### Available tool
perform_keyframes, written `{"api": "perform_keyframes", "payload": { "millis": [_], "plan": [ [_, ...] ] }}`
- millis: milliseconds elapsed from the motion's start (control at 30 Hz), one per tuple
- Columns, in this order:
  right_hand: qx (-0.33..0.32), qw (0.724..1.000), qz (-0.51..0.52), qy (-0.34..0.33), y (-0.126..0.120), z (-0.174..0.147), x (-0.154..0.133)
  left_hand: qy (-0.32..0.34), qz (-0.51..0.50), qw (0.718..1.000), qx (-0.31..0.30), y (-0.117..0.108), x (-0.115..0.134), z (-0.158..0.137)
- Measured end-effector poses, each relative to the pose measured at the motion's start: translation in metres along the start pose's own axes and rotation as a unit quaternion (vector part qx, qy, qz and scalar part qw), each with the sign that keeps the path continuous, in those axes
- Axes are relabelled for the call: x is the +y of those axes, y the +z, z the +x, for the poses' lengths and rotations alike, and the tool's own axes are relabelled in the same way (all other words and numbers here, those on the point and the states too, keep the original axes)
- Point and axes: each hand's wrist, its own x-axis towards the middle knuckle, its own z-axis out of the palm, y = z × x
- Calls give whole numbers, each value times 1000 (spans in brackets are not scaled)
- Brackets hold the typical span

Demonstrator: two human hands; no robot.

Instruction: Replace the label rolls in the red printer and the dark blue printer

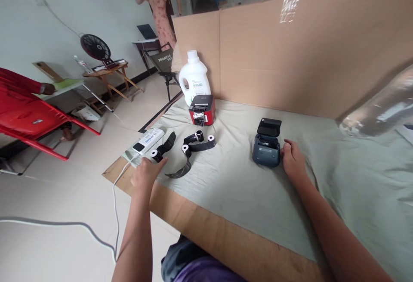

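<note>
My left hand [145,174] is at the table's left edge, thumb and fingers apart around the near side of a small black-and-white roll [157,156] with a loose black tail. Whether it touches the roll I cannot tell. Other rolls with black strips lie just beyond: one [185,149] with a curved tail, one [211,139] with its strip stretched left, and a black one [199,134]. My right hand [294,161] rests beside a dark blue portable label printer [266,156], fingertips against its right side. The printer's lid [269,127] is raised.
A red-and-black label printer [202,112] stands before a white detergent bottle [195,77]. A white power strip [148,141] lies at the left edge, its cable hanging down. A cardboard panel [258,58] borders the back; a plastic-wrapped bundle [377,101] is right. A person [159,6] stands behind.
</note>
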Motion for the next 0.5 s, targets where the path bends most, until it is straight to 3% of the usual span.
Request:
{"api": "perform_keyframes", "payload": {
  "millis": [67,133,267,367,500],
  "plan": [
    [-2,1000,2,3,0,0,0,0,-25,999,48,-8,6,-17],
    [-1,1000,-1,4,1,1,1,55,-70,993,72,-12,22,-35],
    [6,1000,-5,4,1,2,1,190,-60,980,-27,-1,66,-55],
    [4,1000,-5,2,1,2,1,181,-21,983,-20,10,84,-50],
    [0,1000,-8,6,1,1,1,175,-45,983,-33,11,77,-35]
  ]
}}
